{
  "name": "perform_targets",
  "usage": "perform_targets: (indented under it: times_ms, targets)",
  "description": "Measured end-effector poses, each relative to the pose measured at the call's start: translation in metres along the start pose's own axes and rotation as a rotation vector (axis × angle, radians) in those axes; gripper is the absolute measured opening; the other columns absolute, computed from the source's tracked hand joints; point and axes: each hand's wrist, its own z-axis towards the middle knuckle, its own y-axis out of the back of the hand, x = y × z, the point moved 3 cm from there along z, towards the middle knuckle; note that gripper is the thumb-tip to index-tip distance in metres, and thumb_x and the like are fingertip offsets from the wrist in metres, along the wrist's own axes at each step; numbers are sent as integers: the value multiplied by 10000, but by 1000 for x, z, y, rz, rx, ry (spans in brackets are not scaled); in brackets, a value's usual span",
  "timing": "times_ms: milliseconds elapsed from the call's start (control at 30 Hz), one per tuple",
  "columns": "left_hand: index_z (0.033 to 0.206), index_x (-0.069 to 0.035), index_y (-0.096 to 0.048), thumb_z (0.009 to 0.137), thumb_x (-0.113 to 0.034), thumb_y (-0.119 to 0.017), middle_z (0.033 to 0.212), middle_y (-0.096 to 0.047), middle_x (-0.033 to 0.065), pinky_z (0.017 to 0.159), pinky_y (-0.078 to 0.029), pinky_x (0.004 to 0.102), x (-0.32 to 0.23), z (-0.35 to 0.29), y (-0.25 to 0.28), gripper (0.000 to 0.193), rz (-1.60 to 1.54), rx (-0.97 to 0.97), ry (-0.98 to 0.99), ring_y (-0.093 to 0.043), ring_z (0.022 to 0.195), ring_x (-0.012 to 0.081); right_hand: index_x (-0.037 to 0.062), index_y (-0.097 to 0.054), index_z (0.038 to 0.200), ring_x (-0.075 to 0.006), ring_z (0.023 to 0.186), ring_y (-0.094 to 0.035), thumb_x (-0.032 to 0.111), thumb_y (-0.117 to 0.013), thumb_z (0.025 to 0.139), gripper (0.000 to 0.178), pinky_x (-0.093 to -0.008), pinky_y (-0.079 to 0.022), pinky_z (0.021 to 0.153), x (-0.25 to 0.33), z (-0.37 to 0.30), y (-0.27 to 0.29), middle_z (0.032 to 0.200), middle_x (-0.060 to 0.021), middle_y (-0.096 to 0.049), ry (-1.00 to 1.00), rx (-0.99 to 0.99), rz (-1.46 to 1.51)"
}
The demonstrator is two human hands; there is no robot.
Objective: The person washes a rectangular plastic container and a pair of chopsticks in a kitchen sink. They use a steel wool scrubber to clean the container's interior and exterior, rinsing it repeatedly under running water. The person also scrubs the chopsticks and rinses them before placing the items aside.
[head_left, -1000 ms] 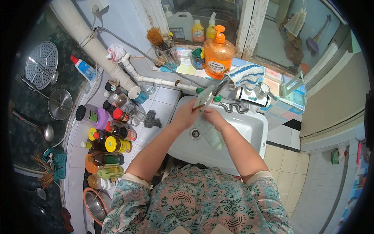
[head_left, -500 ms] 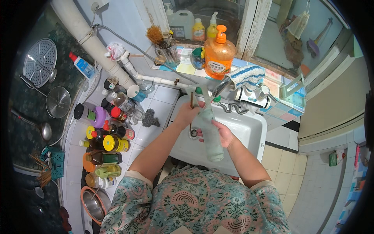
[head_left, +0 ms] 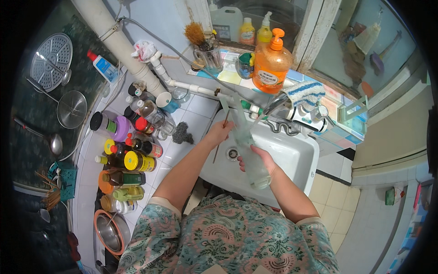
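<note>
The left hand and right hand are seemingly working midway through handling over the sink, neither held thing being set down yet. Toward the sink's left edge, the left hand is gripping a thin brown stick, fingers nearly closed, forearm slanting inward. Nearer the front edge, the right hand is half-curling around a clear container, which is leaning toward the back edge.

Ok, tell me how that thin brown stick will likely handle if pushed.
The brown stick is probably stiff, since it runs straight above and below the left hand. It is likely light, being so slender. If pushed at one end, it might swivel, as the hand grips only part of its length.
</note>
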Motion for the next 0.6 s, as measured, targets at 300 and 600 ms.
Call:
perform_targets:
  times_ms: [300, 600]
  targets:
    - [968, -38, -636, 901, -532, -411, 775, -576, 19, 639, -452, 266, 73, -2, 45, 547, -288, -152, 284, -559, 712, 122, 37, -444, 1206, -305, 839, -565, 389, -449, 907, 462, -430, -489, 763, -8, 11, 37, 978, -185, -554, 12, -20, 145]
    - [983, -108, -602, 882, -232, -548, 853, -554, 86, 677, -454, 369, 152, -12, 3, 169, 693, 202, -473, -571, 787, 248, 34, -433, 1213, -322, 802, -592, 412, -379, 935, 472, -466, -508, 746, -8, 3, 75, 969, -200, -573, 36, -124, 162]
